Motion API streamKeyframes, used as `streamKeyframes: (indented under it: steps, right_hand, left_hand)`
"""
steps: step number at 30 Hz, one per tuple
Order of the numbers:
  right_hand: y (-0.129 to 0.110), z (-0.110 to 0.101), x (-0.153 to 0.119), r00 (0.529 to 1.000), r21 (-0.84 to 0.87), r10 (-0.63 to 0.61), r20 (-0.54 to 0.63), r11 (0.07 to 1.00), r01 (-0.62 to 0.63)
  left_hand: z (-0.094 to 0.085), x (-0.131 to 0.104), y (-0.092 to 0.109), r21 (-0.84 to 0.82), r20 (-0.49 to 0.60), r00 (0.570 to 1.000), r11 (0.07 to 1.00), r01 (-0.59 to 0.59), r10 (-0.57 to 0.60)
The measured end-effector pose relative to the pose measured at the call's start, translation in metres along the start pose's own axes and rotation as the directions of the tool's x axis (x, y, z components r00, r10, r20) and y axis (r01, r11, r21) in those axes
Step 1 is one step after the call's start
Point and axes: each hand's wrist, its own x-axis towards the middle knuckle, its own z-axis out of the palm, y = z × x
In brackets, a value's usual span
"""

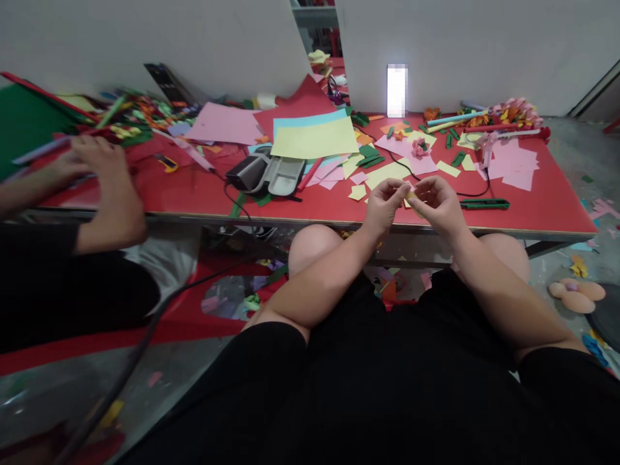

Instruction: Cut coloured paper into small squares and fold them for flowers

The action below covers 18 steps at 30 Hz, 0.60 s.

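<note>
Both my hands meet above the front edge of the red table (334, 210). A small piece of yellow paper (411, 196) is pinched between them. My left hand (385, 206) grips it from the left with thumb and fingertips. From the other side, my right hand (438, 205) has its fingers curled and its thumb pressed to the same piece. Just beyond lie cut yellow pieces and a pink paper flower (420, 148). A green utility knife (484, 204) rests right of my right hand. A pink glue gun (487, 150) stands farther back.
At the left, a co-worker's hands (99, 158) work over the table near a yellow-black cutter (167, 163). An open grey case (271, 173) and large yellow sheets (314, 137) occupy the middle. A bright phone (397, 90) leans on the wall. Black cables cross the table; paper scraps litter the floor.
</note>
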Motion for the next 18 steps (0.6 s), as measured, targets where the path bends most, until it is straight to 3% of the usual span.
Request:
streamKeyframes:
  steps: [3,7,10,18]
  right_hand:
    - [0.003,-0.003,0.003,1.000,-0.021,-0.012,-0.022,1.000,0.012]
    - [0.004,-0.003,0.002,1.000,0.033,-0.001,0.011,0.999,0.000]
    - [0.002,0.000,-0.001,0.998,0.046,-0.070,-0.001,0.997,0.070]
    - [-0.005,-0.003,-0.004,0.971,-0.078,-0.230,-0.058,0.971,0.225]
  left_hand:
    - [-0.001,0.001,0.002,0.060,-0.069,0.998,0.998,-0.011,0.016]
    - [-0.004,-0.001,0.006,0.057,-0.033,0.986,0.985,-0.161,0.163]
    - [-0.006,-0.003,0.010,0.107,-0.024,0.977,0.972,-0.209,0.213]
    - [-0.002,-0.010,0.003,-0.069,0.019,0.998,0.996,0.055,-0.054]
